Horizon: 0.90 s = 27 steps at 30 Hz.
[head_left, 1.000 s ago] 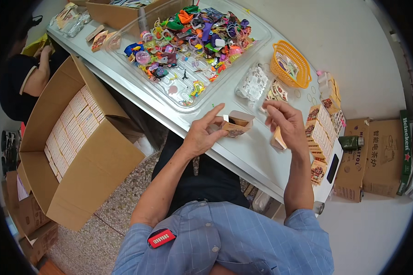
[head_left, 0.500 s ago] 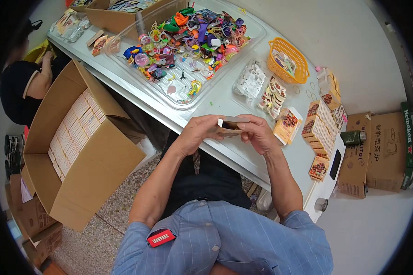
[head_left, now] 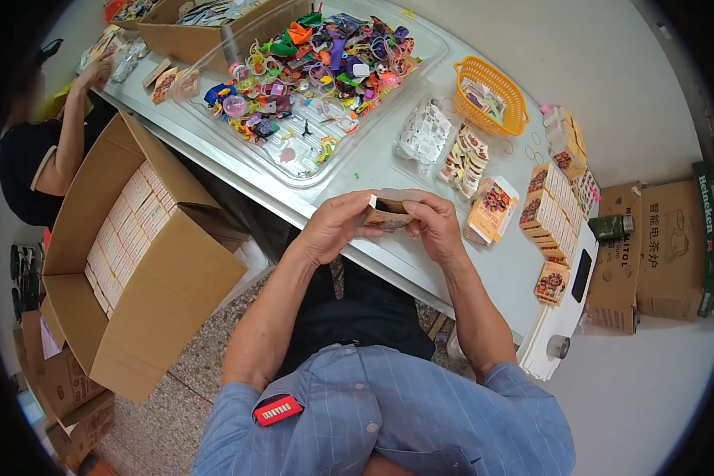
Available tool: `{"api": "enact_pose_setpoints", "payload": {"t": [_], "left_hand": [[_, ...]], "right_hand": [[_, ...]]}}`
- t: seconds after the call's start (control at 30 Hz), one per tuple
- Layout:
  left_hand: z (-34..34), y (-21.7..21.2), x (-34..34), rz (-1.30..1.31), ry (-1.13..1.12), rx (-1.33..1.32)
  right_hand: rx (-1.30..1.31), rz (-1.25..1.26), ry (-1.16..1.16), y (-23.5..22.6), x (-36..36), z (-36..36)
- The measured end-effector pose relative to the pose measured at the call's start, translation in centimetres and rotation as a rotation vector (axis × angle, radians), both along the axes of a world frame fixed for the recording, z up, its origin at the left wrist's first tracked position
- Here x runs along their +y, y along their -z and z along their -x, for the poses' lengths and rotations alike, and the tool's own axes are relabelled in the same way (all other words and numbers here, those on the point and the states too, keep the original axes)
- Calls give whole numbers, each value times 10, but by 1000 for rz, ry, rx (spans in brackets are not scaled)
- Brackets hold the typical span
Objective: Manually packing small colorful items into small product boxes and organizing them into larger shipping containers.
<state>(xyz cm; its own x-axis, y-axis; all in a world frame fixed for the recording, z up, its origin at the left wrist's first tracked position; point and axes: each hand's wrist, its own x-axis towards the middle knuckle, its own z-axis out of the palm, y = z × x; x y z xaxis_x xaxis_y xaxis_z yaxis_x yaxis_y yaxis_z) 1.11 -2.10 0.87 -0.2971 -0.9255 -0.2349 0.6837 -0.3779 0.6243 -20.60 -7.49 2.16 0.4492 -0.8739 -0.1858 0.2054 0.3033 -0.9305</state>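
Both hands hold one small brown printed carton (head_left: 387, 214) just above the near edge of the white table (head_left: 389, 170). My left hand (head_left: 333, 228) grips its left end, my right hand (head_left: 435, 226) its right end with fingers curled over the top. Just right of my right hand lies a loose stack of flat printed cartons (head_left: 492, 208). Beyond it a row of packed small boxes (head_left: 554, 208) stands on edge.
A clear tray (head_left: 309, 155) of several colourful small toys fills the table's middle. An orange basket (head_left: 492, 95) and bagged cards (head_left: 424, 131) sit behind the hands. A large open cardboard box (head_left: 127, 262) with packed boxes stands on the floor at left. Another person (head_left: 44, 151) works far left.
My right hand came back from the flat cartons on the right and joined my left on the small carton, which now sits closer to me between both hands.
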Motion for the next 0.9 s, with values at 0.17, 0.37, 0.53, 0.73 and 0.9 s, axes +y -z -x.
{"api": "enact_pose_setpoints", "payload": {"t": [0.17,0.37,0.53,0.73,0.9], "left_hand": [[1,2,-2,8,24,-109],[5,-22,-13,-7,24,-363],[3,-5,-9,319,-135,-472],[5,5,-3,460,-272,-643],[7,-5,0,498,-184,-657]], "right_hand": [[6,8,-3,-3,1,-2],[31,124,-14,1,4,2],[118,355,17,0,3,4],[258,930,-61,-9,3,5],[355,890,61,15,3,8]]}}
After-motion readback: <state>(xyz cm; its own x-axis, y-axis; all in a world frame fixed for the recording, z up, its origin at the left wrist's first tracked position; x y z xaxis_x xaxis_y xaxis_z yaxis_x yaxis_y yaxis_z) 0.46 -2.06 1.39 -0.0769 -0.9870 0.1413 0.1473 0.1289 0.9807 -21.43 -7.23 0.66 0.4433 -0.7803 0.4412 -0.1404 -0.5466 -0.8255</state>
